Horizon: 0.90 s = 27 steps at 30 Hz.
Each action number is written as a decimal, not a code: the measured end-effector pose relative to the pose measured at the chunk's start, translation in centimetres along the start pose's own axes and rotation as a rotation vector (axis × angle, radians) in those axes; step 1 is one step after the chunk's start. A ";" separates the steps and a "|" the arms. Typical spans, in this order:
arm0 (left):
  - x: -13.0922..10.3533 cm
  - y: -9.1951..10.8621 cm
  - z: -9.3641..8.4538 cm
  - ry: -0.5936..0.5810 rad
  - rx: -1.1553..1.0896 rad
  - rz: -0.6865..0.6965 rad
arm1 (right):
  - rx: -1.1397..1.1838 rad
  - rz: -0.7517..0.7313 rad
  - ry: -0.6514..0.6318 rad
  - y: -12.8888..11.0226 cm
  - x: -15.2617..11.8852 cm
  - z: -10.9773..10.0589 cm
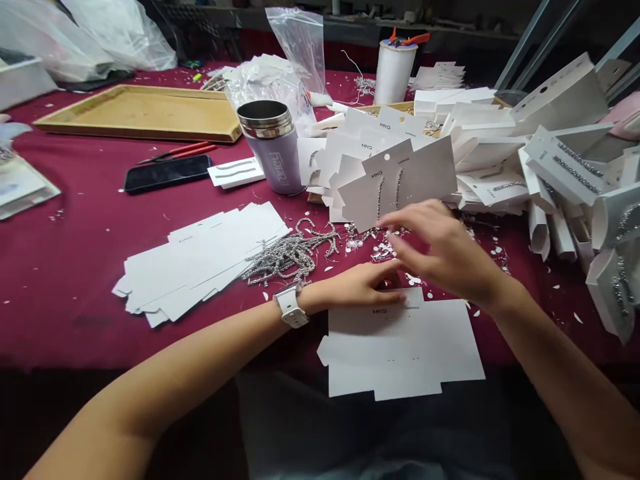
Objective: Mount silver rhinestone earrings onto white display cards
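A flat white card blank (405, 347) printed "MNG" lies at the table's front edge, small holes punched in it. My left hand (367, 288), a white watch at its wrist, rests over the card's upper edge with thumb and forefinger apart. Above and to the right of it hovers my right hand (433, 247), fingers spread, its fingertips near the foot of a standing card (405, 177) with two sparkly chain strands. I see nothing held in either hand. A heap of silver rhinestone chains (290, 253) lies left of my hands, beside a stack of white card blanks (200, 260).
A lilac tumbler (277, 157) stands behind the chains, with a phone (167, 175), red-handled tool (177, 152) and wooden tray (140, 130) to its left. Folded cards (500, 153) with chains pile up at right. Behind are plastic bags (273, 80) and a white spool (395, 73).
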<state>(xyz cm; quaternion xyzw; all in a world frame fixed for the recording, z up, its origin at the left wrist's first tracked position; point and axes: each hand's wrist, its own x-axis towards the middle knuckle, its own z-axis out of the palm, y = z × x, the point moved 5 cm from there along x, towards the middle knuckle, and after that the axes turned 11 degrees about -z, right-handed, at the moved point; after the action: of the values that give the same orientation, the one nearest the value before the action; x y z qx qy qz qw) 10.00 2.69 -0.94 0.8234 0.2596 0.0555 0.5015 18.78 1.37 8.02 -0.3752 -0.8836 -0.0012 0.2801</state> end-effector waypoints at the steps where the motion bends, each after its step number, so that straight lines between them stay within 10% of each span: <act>1: 0.0 0.0 0.0 0.002 -0.024 0.011 | 0.001 -0.066 -0.123 0.0 1.7 1.6; 6: -0.3 0.4 0.0 -0.026 -0.075 0.075 | -0.235 -0.213 -0.490 0.4 6.8 8.7; 11: -0.6 0.5 -0.1 -0.065 -0.075 0.037 | -0.312 -0.334 -0.570 0.1 7.7 11.1; 27: -0.3 -0.2 -1.1 -0.058 -0.391 -0.059 | -0.266 -0.153 -0.019 -1.0 3.3 1.1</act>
<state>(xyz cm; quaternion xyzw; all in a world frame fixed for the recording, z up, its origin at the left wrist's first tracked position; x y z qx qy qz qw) 9.28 3.52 -0.56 0.7036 0.2533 0.0662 0.6606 15.74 3.10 8.99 -0.3407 -0.9041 -0.1363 0.2188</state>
